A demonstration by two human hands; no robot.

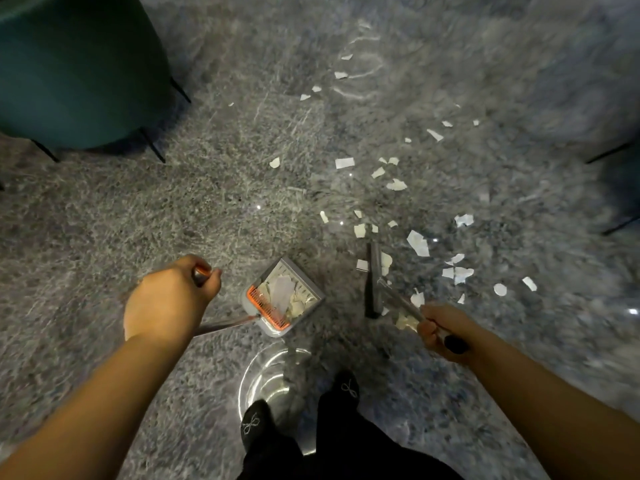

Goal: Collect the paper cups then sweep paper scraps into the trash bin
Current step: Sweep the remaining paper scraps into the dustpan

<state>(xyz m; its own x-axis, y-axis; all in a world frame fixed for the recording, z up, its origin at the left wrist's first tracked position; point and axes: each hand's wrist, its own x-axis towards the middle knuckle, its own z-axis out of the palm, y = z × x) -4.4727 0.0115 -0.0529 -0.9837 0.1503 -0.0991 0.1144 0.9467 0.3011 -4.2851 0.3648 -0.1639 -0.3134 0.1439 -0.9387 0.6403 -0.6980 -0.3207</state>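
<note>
My left hand [171, 299] grips the top of a long metal handle that runs down to a grey dustpan [313, 289] with an orange comb edge. White paper scraps lie inside the pan. My right hand [441, 332] grips the handle of a dark broom, whose head [374, 282] rests on the floor just right of the dustpan. Several white paper scraps [417, 242] are scattered over the speckled grey floor beyond and to the right of the broom. No paper cups are in view.
A dark green round chair [79, 67] on thin black legs stands at the upper left. My feet in black socks [256, 427] are at the bottom centre. Black furniture legs [613, 154] show at the right edge. A bright ring-shaped reflection [263, 372] lies on the floor.
</note>
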